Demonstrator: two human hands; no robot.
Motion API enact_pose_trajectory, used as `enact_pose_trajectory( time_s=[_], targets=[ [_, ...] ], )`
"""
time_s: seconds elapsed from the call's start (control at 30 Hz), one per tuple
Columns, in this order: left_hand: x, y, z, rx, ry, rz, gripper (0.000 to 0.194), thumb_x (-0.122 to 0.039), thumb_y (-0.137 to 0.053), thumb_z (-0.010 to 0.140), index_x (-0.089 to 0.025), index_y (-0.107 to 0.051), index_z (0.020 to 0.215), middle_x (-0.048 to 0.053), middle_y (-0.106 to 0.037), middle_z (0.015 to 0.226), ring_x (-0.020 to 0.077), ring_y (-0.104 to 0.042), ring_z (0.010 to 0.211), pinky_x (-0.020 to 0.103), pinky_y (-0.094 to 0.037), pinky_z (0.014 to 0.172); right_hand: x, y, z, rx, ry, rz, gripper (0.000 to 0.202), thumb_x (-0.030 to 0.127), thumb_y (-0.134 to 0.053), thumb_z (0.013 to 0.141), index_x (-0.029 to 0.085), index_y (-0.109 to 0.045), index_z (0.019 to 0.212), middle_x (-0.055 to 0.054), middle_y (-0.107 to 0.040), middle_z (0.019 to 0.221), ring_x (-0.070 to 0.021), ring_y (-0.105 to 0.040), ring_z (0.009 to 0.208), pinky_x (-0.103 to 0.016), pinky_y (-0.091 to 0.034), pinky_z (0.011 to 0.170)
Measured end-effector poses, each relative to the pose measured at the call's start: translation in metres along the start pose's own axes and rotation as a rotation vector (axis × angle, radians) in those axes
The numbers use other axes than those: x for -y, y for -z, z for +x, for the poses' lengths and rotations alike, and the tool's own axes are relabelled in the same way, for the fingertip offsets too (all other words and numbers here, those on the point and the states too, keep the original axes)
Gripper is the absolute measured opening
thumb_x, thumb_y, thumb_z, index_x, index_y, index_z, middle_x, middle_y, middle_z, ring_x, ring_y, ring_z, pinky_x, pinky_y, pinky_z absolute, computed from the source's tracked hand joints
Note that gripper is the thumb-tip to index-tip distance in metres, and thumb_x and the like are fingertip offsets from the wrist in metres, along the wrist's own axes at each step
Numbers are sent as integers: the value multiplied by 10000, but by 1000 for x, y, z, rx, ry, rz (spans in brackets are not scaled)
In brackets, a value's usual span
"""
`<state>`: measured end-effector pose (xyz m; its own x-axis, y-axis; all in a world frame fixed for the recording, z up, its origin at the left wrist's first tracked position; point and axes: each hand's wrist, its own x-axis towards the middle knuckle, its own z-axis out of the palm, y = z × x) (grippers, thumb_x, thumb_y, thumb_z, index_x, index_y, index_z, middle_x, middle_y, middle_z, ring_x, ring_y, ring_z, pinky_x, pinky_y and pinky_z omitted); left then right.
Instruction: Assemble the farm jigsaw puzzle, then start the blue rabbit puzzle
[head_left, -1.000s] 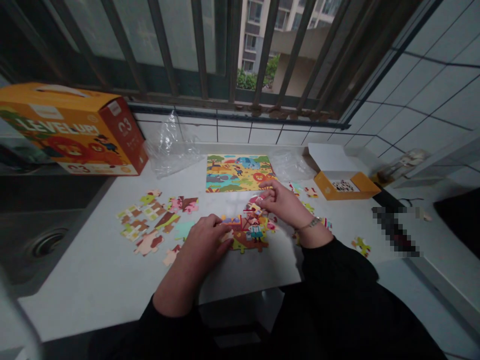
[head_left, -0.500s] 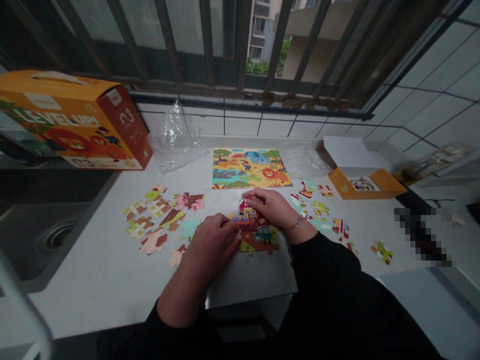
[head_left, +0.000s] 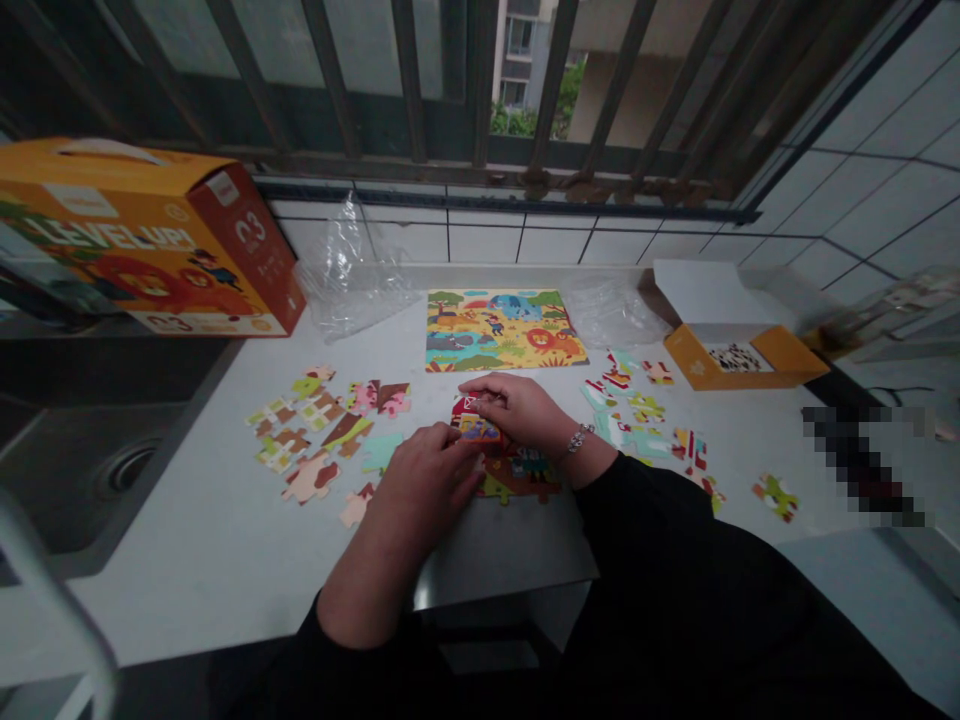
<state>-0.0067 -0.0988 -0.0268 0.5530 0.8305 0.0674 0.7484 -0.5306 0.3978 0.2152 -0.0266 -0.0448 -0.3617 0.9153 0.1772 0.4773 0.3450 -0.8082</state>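
A person's two hands meet over a partly joined puzzle [head_left: 517, 488] on a white worktop [head_left: 202, 560], the right hand [head_left: 521, 408] with its fingertips on a red puzzle piece [head_left: 464, 403] at the upper edge, the left hand [head_left: 435, 475] at the left side. Loose pieces [head_left: 309, 432] lie to either side. Beyond sits a colorful animal picture [head_left: 506, 330], between an orange "LEVEL UP!" box [head_left: 142, 240] at left and an open yellow box [head_left: 791, 365] at right, below a barred window [head_left: 409, 80].
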Motion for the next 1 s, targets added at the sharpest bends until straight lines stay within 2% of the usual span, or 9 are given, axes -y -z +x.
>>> enact_pose_trajectory(
  time_s=[0.13,0.27,0.4,0.5,0.6,0.8,0.83,0.9,1.0],
  targets=[
    [-2,3,-1,19,4,-6,292,-258,-677,1045,-273,-790,1314,107,-712,1200,287,-681,1091,442,-565,947,1,-6,7,16,119,-191,316,186,-665,1073,218,-807,1353,-105,-812,1325,-231,-725,1224,-408,-542,1103],
    [-1,2,-2,7,1,2,283,-252,-672,1045,-246,-793,1300,125,-704,1210,299,-687,1080,471,-577,951,1,-10,10,52,154,-297,336,182,-656,1086,194,-780,1398,-132,-799,1356,-256,-699,1268,-446,-513,1148],
    [1,-3,-2,-43,3,-14,314,-233,-715,1019,-267,-777,1326,139,-687,1372,317,-685,1177,507,-590,1006,2,-10,8,79,199,-369,313,210,-739,1047,161,-798,1351,-162,-750,1411,-286,-652,1322,-461,-475,1181],
    [2,-5,-2,-69,-14,-21,313,-227,-743,1009,-287,-774,1314,127,-669,1487,326,-672,1267,535,-575,1079,2,-9,6,81,212,-400,265,270,-737,1065,174,-816,1298,-154,-735,1380,-288,-639,1292,-459,-467,1159],
    [2,-4,-2,-50,-16,-7,302,-245,-733,1023,-281,-774,1321,131,-697,1455,331,-678,1261,541,-577,1079,0,-9,5,102,205,-395,282,279,-734,1068,176,-796,1322,-142,-761,1307,-288,-652,1237,-466,-467,1133],
    [-1,-1,-3,-47,-10,15,291,-250,-724,1022,-297,-784,1303,116,-724,1395,316,-679,1219,515,-585,1054,1,-8,4,90,221,-411,268,282,-751,1038,198,-784,1290,-130,-780,1326,-305,-668,1244,-485,-469,1138],
    [-1,-1,-3,-41,-6,25,278,-254,-722,1024,-295,-789,1291,117,-727,1388,313,-682,1207,512,-588,1048,2,-6,3,53,232,-395,251,260,-738,1032,212,-787,1274,-121,-781,1325,-302,-667,1254,-486,-472,1145],
    [-2,1,-3,-15,12,47,248,-269,-719,1033,-276,-802,1267,133,-723,1405,322,-687,1198,522,-592,1040,5,5,0,-116,226,-343,224,226,-688,1032,226,-792,1230,-114,-780,1296,-295,-667,1253,-482,-485,1145],
    [-3,2,-3,20,34,84,214,-293,-717,1041,-232,-820,1218,170,-697,1479,359,-691,1220,560,-591,1050,4,30,-9,-509,117,-291,206,241,-612,1048,216,-791,1149,-121,-772,1177,-276,-685,1128,-443,-543,1029]
  ],
)
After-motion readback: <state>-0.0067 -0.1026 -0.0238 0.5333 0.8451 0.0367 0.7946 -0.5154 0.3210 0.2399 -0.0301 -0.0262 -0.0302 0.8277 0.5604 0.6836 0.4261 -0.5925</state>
